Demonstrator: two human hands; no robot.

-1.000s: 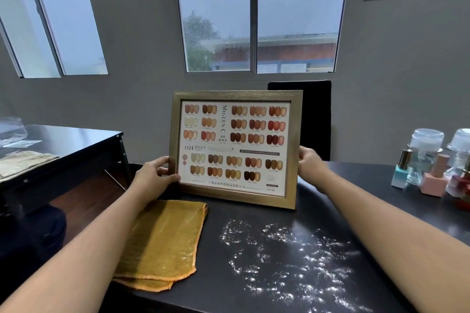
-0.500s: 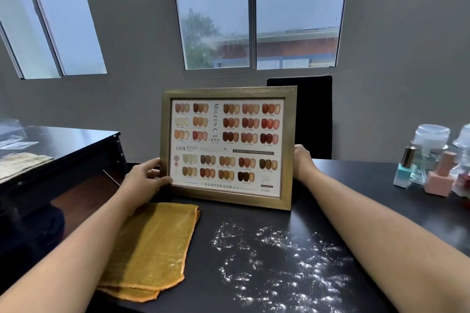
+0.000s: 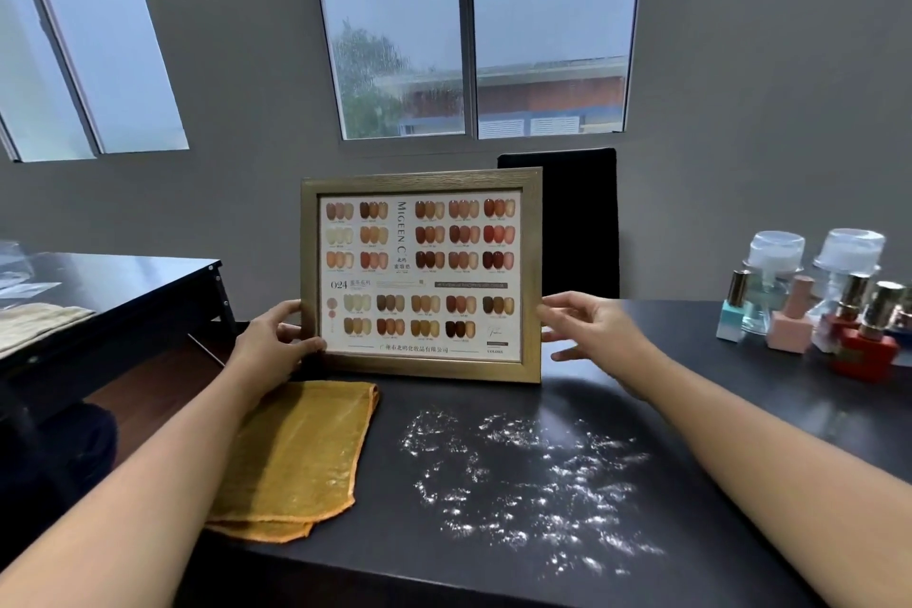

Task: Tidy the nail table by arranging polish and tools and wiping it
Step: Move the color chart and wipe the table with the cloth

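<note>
A gold-framed nail colour chart stands upright at the back of the black nail table. My left hand grips the frame's lower left edge, thumb on the front. My right hand hovers just off the frame's right edge, fingers spread, holding nothing. A folded yellow cloth lies on the table's left part, below my left hand. White powder is scattered over the table in front of the frame. Several polish bottles stand at the right.
A black chair back rises behind the table by the wall. A second dark table stands at the left with a pale cloth on it. A gap with wooden floor separates the two tables.
My right hand has let go of the frame's right edge and opened beside it. The frame now stands a little further left. My left hand keeps its grip.
</note>
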